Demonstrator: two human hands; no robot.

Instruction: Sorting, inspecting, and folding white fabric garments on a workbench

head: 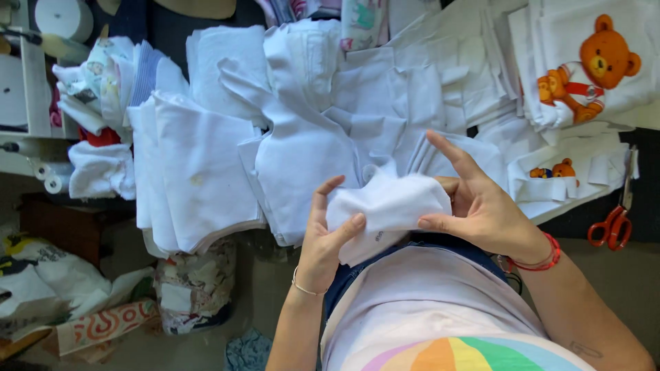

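My left hand [323,240] and my right hand [474,203] both grip a small white piece of fabric [385,206] held just above my lap. The left thumb and fingers pinch its left edge; the right thumb presses its right edge while the right index finger points up. The cloth is bunched between the two hands.
Stacks of white cut fabric [199,158] cover the table ahead. Pieces printed with an orange bear [598,62] lie at the far right. Red-handled scissors [615,223] rest at the right edge. A bag of scraps [196,288] stands on the floor at left.
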